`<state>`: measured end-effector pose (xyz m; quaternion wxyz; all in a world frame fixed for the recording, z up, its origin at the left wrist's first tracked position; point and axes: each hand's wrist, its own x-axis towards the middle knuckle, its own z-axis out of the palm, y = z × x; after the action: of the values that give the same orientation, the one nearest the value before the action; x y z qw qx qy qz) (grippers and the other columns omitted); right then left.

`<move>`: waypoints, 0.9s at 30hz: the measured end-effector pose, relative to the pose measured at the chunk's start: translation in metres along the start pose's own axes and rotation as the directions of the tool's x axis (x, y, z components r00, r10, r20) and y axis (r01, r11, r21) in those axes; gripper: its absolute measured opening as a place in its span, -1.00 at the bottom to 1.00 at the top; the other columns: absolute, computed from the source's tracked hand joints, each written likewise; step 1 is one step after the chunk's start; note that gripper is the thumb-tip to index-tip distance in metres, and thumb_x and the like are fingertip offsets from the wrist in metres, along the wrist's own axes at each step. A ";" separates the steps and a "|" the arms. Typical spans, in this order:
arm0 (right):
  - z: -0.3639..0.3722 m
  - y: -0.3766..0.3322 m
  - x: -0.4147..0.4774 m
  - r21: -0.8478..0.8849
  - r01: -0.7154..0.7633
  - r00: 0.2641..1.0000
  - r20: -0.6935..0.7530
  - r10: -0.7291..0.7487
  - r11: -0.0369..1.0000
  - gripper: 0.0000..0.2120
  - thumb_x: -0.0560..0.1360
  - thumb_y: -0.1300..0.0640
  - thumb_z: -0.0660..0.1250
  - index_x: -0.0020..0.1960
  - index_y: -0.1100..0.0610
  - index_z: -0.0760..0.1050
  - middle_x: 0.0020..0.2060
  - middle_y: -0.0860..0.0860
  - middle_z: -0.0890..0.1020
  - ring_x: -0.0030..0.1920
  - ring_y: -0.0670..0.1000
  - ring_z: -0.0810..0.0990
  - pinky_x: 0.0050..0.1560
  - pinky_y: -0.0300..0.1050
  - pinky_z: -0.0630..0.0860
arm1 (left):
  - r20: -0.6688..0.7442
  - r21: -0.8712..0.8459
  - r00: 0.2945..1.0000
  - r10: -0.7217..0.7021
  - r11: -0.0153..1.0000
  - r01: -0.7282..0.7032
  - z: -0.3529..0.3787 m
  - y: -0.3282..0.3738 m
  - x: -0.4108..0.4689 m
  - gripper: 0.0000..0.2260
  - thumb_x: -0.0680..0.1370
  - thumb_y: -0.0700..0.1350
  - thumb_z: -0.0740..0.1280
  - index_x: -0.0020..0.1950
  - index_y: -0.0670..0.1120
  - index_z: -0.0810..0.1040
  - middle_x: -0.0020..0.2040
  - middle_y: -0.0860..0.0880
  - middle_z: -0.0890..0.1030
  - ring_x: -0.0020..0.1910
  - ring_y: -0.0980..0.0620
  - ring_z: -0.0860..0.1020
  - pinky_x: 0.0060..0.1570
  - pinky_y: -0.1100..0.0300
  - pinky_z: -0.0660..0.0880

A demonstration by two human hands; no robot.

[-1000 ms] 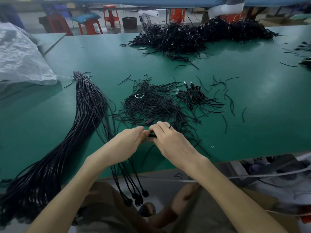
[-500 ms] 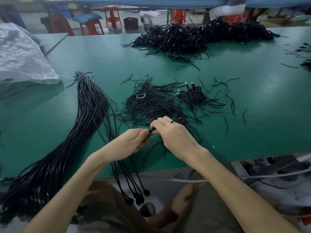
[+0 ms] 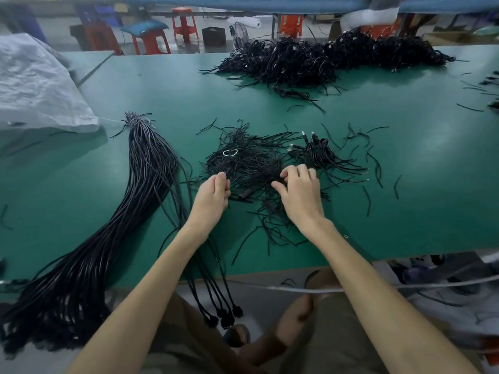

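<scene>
A loose pile of thin black ties [image 3: 251, 163] lies mid-table on the green table [image 3: 418, 184]. My left hand [image 3: 212, 197] sits at the pile's left edge with fingers curled against the thumb, pinching black cables [image 3: 216, 265] that run under my wrist and hang over the front edge, plugs dangling. My right hand [image 3: 301, 193] is at the pile's right side, fingers and thumb curled into the strands, gripping a few. A small bunch of short cables with plugs [image 3: 318, 152] lies just beyond it.
A thick bundle of long black cables [image 3: 140, 190] runs from mid-left to the near-left edge. A large heap of black cables [image 3: 324, 60] sits at the back. A grey plastic sack [image 3: 37, 85] is at the far left. Stray ties dot the right side.
My hands were together near the front edge, pinching one small black piece. They have separated and moved forward into the pile, left hand to its left edge, right hand to its right.
</scene>
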<state>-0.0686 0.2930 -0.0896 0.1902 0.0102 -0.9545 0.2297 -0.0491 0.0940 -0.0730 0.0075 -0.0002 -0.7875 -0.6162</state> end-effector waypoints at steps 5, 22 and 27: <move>0.006 0.005 0.004 0.029 -0.040 0.999 0.012 0.040 0.999 -0.89 0.63 0.07 0.34 0.02 0.11 0.53 0.03 0.03 0.57 0.09 0.08 0.43 0.14 -0.02 0.39 | -0.006 -0.090 0.999 0.041 0.995 -0.041 -0.004 -0.009 -0.002 -0.65 0.76 0.02 0.03 -0.11 -0.13 0.35 -0.34 0.04 0.23 -0.44 0.10 0.16 -0.44 0.25 0.17; -0.008 0.000 -0.005 0.437 -0.010 0.965 -0.230 0.123 0.899 -0.88 0.65 0.12 0.29 0.00 0.17 0.51 -0.10 -0.03 0.58 -0.03 -0.05 0.41 0.21 0.00 0.34 | 0.024 -0.078 0.994 0.107 0.991 -0.105 -0.002 -0.007 -0.008 -0.67 0.77 -0.02 0.02 -0.10 -0.15 0.36 -0.33 -0.05 0.26 -0.48 0.05 0.17 -0.45 0.14 0.11; -0.025 -0.012 -0.015 0.286 0.267 0.895 -0.427 -0.126 0.920 -0.86 0.63 0.17 0.33 -0.03 0.25 0.54 -0.15 0.04 0.57 -0.08 0.05 0.46 0.07 -0.05 0.31 | 0.019 -0.127 0.995 0.094 0.988 -0.091 -0.002 -0.007 -0.006 -0.67 0.76 -0.01 0.05 -0.11 -0.15 0.35 -0.36 -0.01 0.27 -0.49 0.03 0.17 -0.53 0.27 0.17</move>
<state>-0.0447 0.2918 -0.0694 0.3994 0.0932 -0.8354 0.3661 -0.0431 0.0907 -0.0798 0.0263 -0.0447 -0.7464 -0.6635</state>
